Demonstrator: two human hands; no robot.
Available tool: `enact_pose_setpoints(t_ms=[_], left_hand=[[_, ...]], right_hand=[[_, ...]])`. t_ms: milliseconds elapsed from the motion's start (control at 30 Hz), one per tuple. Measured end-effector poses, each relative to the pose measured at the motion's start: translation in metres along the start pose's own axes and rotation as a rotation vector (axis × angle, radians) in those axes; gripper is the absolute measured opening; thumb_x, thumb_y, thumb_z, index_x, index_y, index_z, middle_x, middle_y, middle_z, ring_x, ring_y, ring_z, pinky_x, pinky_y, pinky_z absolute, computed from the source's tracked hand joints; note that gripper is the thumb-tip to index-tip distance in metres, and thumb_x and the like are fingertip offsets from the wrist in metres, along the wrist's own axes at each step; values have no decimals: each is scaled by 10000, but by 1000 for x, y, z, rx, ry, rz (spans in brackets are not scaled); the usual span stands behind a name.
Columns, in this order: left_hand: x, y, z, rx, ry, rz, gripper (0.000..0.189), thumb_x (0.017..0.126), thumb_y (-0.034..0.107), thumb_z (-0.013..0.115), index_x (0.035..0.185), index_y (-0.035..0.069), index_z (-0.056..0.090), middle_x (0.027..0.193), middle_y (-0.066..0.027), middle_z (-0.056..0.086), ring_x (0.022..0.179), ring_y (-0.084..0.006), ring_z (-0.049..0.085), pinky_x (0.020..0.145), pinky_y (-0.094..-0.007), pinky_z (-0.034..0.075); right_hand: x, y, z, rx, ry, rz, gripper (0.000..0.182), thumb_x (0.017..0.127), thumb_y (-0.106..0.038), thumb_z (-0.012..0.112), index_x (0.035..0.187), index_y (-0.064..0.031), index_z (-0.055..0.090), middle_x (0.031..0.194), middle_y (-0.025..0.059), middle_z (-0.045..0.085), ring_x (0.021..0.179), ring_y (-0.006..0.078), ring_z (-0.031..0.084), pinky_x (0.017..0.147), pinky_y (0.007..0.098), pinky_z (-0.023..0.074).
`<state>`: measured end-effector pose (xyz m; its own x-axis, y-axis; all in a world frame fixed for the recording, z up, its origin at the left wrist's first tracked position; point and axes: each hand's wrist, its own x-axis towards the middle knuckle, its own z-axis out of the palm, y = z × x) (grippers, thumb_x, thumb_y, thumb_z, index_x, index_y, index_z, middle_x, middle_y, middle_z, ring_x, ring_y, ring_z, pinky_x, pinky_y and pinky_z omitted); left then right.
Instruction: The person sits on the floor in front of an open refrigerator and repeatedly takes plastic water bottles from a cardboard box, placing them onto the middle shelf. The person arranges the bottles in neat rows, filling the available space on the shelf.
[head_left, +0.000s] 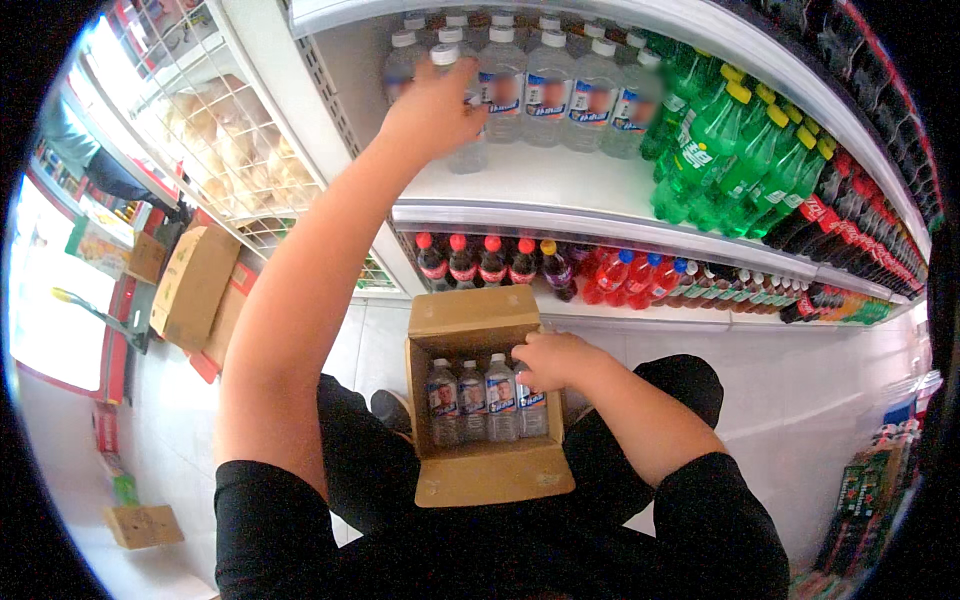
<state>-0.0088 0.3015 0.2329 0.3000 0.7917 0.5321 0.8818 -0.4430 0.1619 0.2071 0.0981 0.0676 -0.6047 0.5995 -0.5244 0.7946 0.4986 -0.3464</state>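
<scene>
My left hand (435, 109) is wrapped around a clear plastic bottle with a white cap (469, 159) at the left front of a white shelf (555, 180). Several more clear bottles with white caps (547, 90) stand in rows behind and to the right of it. Below, between my knees, an open cardboard box (491, 480) holds several similar bottles (501, 397). My right hand (559, 360) is at the box's right side, its fingers over the top of the rightmost bottle (532, 412); whether they grip it is hard to tell.
Green soda bottles with yellow caps (705, 142) stand right of the clear ones. A lower shelf (637, 311) carries dark cola bottles (491, 262) and red drink bottles (611, 274). To the left are a wire rack (225, 135) and cardboard boxes (196, 281). A person (97, 161) is partly visible at far left.
</scene>
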Motion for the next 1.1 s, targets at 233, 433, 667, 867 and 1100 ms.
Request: enact_pose_setpoints(t_ms=[233, 433, 667, 867, 1100], left_hand=[[-97, 8, -31, -169, 161, 41, 659, 867, 77, 698, 1483, 126, 469, 1508, -268, 430, 1356, -448, 485, 1090, -505, 455], [-179, -29, -1, -450, 380, 5, 741, 802, -71, 717, 1481, 53, 448, 1505, -286, 421, 1410, -395, 454, 1037, -459, 508], [-196, -38, -1, -1106, 513, -309, 654, 899, -102, 638, 1498, 41, 419, 1502, -178, 425, 1305, -294, 546, 1039, -462, 541], [-208, -49, -12, -1475, 533, -532, 553, 960, 13, 606, 1486, 65, 444, 1350, -149, 576, 1241, -275, 596, 1006, -431, 545], [-261, -27, 13, -1132, -113, -467, 426, 867, 22, 722, 1281, 45, 628, 1254, -75, 648, 1201, -198, 589, 1067, -361, 438]], right_hand=[[-4, 8, 8, -41, 21, -34, 532, 929, -526, 642, 1243, -97, 679, 1159, 214, 694, 1128, 409, 662, 1017, 596, 481], [-8, -3, -6, -98, -76, 16, 406, 935, -394, 644, 1215, -101, 663, 1207, 179, 640, 1174, 387, 622, 945, 545, 527], [-1, 3, 5, -46, -56, -8, 395, 933, -381, 651, 1213, -102, 660, 1192, 195, 637, 1159, 397, 624, 937, 542, 526], [-1, 7, 10, 3, -54, 31, 396, 937, -376, 645, 1222, -100, 654, 1206, 193, 633, 1161, 404, 623, 940, 551, 522], [-1, 4, 9, 14, -65, 66, 406, 935, -369, 642, 1239, -101, 648, 1216, 202, 624, 1164, 396, 628, 931, 537, 532]])
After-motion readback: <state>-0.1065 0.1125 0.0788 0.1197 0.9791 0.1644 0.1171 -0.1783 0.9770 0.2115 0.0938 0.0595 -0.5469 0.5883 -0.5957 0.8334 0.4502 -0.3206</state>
